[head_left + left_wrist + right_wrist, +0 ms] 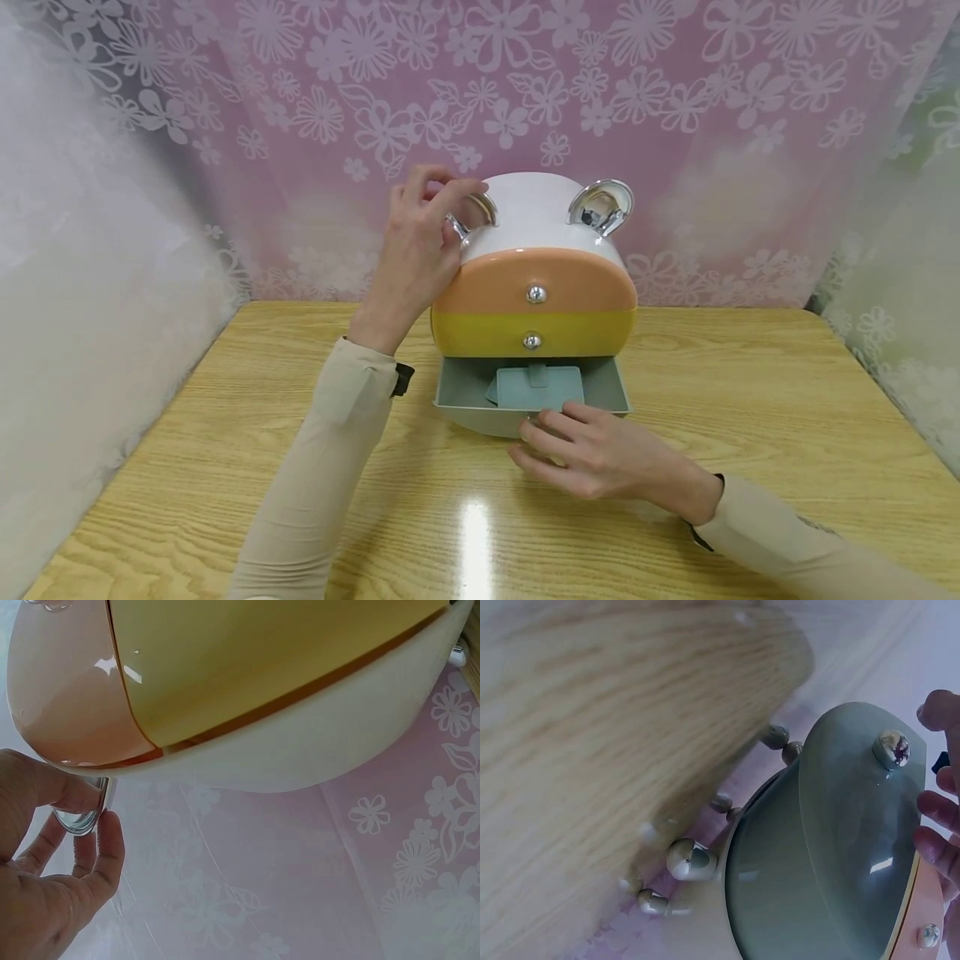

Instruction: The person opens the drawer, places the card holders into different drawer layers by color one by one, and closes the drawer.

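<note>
A small rounded drawer chest (536, 212) with a white top and silver ears stands on the table. Its orange drawer (577, 283) and yellow drawer (480, 333) are closed, while the grey-green bottom drawer (480, 423) is pulled out. In that drawer lies a light blue wallet-like case (540, 387) with a strap. My left hand (422, 237) grips the chest's left ear (79, 821) between thumb and fingers. Just before the drawer front is my right hand (585, 450), fingers loosely bent; the right wrist view shows them apart from the silver knob (892, 750).
The chest rests on silver ball-ended feet (690, 859) on a wood-grain table (750, 400). Close behind it hangs a pink flowered curtain (450, 83), with pale sheets at both sides. The right ear (602, 207) sticks out from the top.
</note>
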